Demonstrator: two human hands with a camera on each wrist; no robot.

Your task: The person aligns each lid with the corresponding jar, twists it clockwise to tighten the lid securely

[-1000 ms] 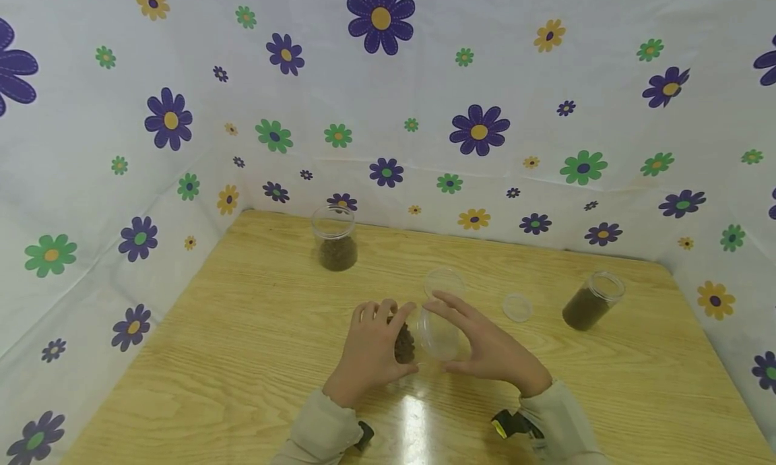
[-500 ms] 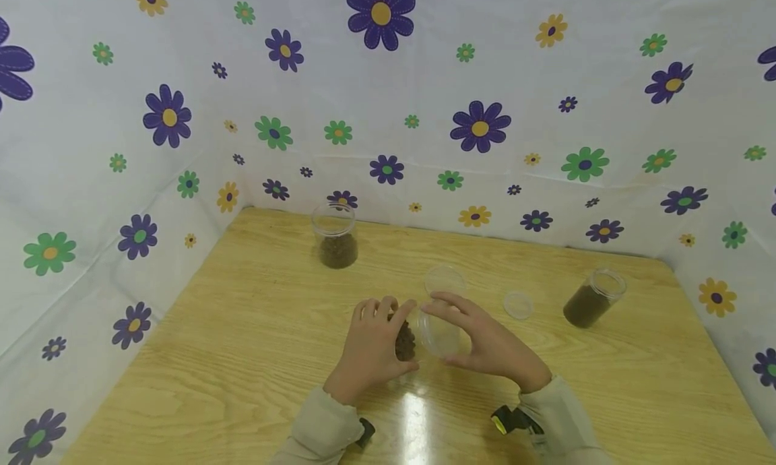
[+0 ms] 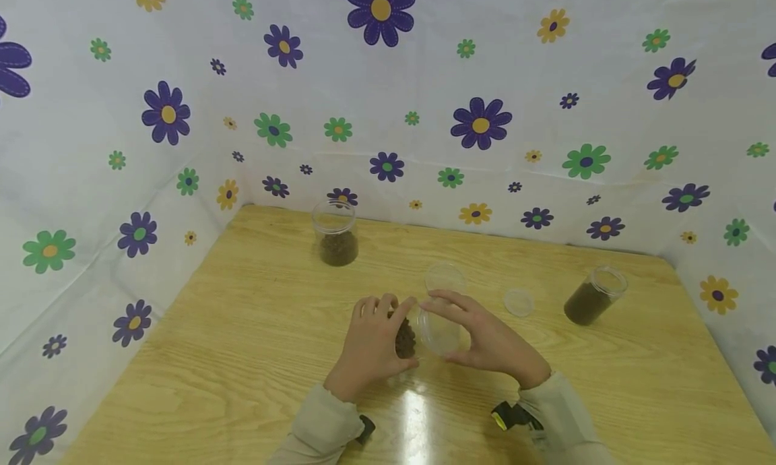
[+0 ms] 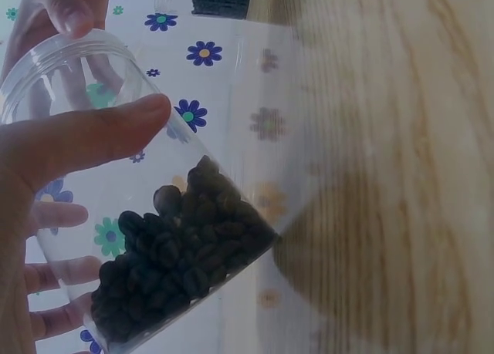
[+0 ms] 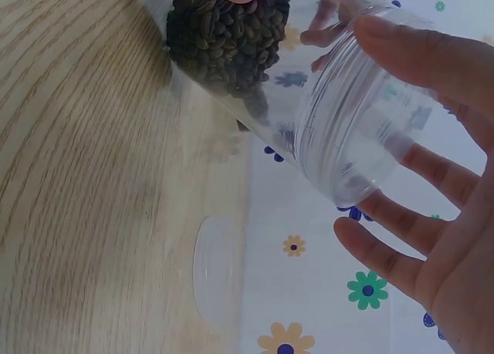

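Observation:
A clear jar of coffee beans [image 4: 185,246] leans between both hands, its threaded mouth [image 5: 332,130] tipped toward the right hand. My left hand [image 3: 370,350] grips the jar near the bean-filled end, thumb on the near side and fingers spread behind it. At the mouth end, my right hand [image 3: 491,337] holds the rim between thumb and fingers. The beans have slid into the lower corner of the jar, close over the wooden table. Seen from the head, the left hand covers much of the jar's body.
A clear jar with dark contents [image 3: 338,248] stands at the back left. Another jar, filled with something dark brown [image 3: 587,303], is at the right. Two clear round lids lie on the table: a larger lid [image 3: 445,276] and a smaller lid [image 3: 519,302]. Flowered cloth surrounds the table.
Both hands keep their hold on the tilted jar, nearly still. The whole head view has shifted up slightly.

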